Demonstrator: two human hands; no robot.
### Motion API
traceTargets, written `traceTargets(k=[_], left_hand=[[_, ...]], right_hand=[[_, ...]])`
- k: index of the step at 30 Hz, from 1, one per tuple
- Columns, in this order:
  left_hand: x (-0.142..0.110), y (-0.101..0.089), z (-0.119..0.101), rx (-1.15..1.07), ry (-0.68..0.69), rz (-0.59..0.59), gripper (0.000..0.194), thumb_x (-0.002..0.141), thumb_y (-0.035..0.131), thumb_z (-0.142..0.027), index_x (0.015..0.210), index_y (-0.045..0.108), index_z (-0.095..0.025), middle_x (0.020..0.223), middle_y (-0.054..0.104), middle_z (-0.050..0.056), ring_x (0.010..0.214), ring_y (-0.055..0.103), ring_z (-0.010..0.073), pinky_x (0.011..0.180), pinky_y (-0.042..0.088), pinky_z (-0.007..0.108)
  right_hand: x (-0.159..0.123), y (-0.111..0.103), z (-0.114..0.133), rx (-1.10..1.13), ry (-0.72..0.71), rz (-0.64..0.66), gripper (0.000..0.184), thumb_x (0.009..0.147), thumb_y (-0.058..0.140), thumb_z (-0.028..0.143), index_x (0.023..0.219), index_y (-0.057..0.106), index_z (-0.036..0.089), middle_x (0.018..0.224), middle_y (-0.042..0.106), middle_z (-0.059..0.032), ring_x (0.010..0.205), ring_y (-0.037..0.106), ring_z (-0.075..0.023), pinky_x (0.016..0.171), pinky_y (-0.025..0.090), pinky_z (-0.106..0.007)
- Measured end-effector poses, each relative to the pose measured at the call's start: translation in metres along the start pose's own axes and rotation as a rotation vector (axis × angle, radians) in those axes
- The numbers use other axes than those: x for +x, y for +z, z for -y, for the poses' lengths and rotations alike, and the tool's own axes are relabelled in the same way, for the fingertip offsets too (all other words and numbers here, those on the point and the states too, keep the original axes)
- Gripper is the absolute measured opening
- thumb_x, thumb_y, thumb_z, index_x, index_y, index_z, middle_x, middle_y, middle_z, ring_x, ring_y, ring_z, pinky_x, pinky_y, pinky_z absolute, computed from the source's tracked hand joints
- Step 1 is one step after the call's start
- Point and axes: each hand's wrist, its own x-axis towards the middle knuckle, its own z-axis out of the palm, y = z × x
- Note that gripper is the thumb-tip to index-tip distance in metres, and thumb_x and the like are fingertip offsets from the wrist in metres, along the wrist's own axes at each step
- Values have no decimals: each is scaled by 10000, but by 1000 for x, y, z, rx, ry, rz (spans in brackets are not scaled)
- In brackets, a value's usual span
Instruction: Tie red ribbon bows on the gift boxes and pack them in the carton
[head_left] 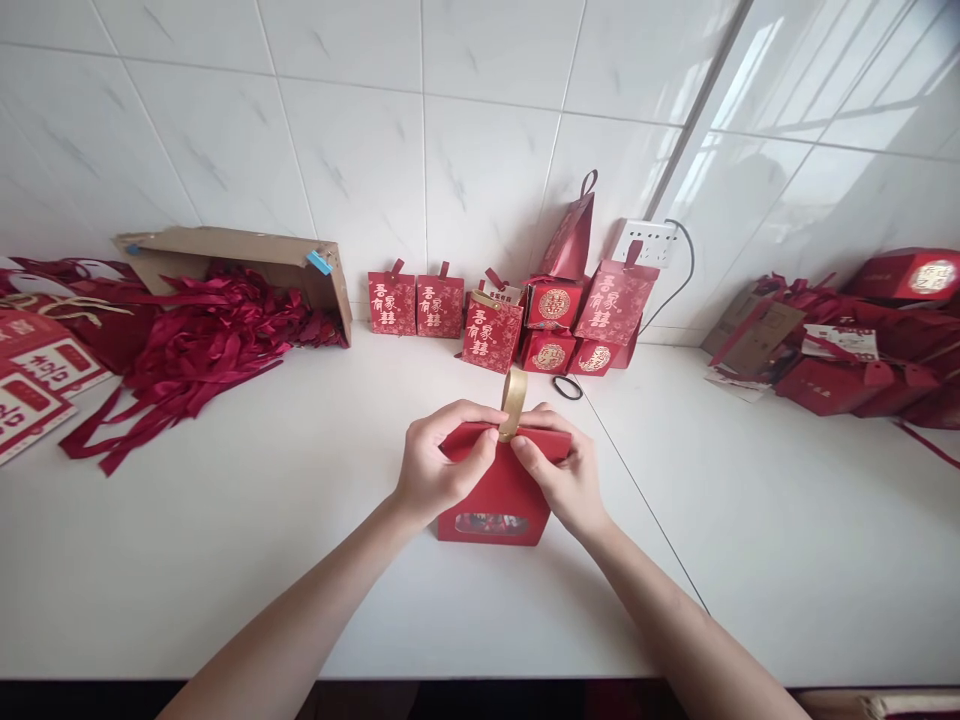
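A red gift box [491,485] stands upright on the white table in front of me, with a clear oval window low on its front and small colourful contents behind it. From the middle of its top rises a gold ribbon loop [514,395]. My left hand [450,455] pinches the top edge on the left, thumb in front beside the base of the loop. On the other side, my right hand [561,465] grips the same edge, its thumb on the front face. The fingers behind the box are partly hidden.
Red ribbons [217,320] spill from a cardboard box [232,240] at left, beside printed red bags [52,350]. Finished-looking red boxes [551,305] line the tiled wall near a power strip [649,240]. A black ring [567,387] lies nearby; more red boxes [862,375] are at right.
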Motion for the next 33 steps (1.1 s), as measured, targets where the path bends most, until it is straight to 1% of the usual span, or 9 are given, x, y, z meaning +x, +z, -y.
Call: traceTargets(k=[5, 7, 10, 12, 15, 18, 22, 28, 33], left_hand=[[1, 1, 5, -20, 114, 6, 84, 794, 590, -149, 832, 659, -180, 765, 669, 21, 689, 633, 125, 626, 527, 239], [2, 1, 6, -3, 145, 6, 79, 790, 608, -144, 838, 658, -182, 781, 665, 24, 709, 630, 125, 645, 525, 243], [2, 2, 6, 24, 163, 16, 92, 798, 602, -135, 855, 654, -185, 784, 657, 21, 724, 626, 119, 663, 521, 240], [2, 2, 6, 32, 164, 28, 92, 805, 594, -144, 865, 651, -186, 785, 658, 19, 727, 624, 119, 670, 520, 241], [0, 1, 5, 32, 104, 39, 140, 804, 596, -172, 935, 639, -196, 807, 677, 19, 731, 631, 127, 681, 526, 251], [-1, 1, 3, -17, -40, 23, 253, 775, 626, -199, 1025, 590, -192, 782, 685, 15, 729, 649, 140, 675, 532, 254], [-1, 2, 1, -96, -186, 1, 237, 736, 656, -217, 953, 565, -191, 749, 682, 15, 716, 659, 154, 626, 532, 248], [-1, 4, 1, -97, -200, -33, 128, 709, 658, -203, 812, 587, -178, 760, 677, 20, 709, 659, 147, 627, 538, 237], [-1, 4, 1, -81, -196, -48, 103, 713, 654, -208, 784, 585, -181, 761, 675, 12, 690, 655, 139, 623, 535, 233]], right_hand=[[4, -5, 7, -113, -45, 0, 225, 786, 625, 302, 602, 552, 193, 672, 496, 9, 608, 506, -122, 562, 454, -267], [6, -8, 10, -121, -34, 31, 183, 778, 631, 286, 628, 578, 196, 691, 509, 6, 624, 513, -123, 570, 461, -268], [7, -10, 12, -71, 4, 51, 70, 778, 630, 276, 755, 663, 218, 767, 555, -12, 674, 550, -135, 568, 475, -269], [6, -10, 12, -14, 39, 58, 78, 778, 628, 279, 790, 688, 229, 792, 569, -20, 682, 567, -139, 549, 481, -265], [6, -9, 12, 48, 109, 59, 94, 762, 635, 296, 748, 695, 225, 775, 575, -20, 657, 573, -139, 525, 484, -258], [7, -7, 14, 58, 157, 45, 109, 734, 636, 293, 684, 680, 208, 722, 566, -13, 625, 558, -132, 511, 471, -247], [9, -4, 16, 27, 150, 7, 143, 706, 610, 258, 581, 620, 188, 651, 534, 5, 568, 506, -108, 486, 425, -223], [9, -2, 15, 18, 100, -26, 169, 678, 600, 228, 522, 554, 182, 618, 505, 17, 553, 482, -100, 498, 407, -222], [6, -2, 10, 67, 93, 1, 129, 688, 622, 240, 580, 581, 183, 662, 512, 10, 565, 491, -103, 487, 409, -222]])
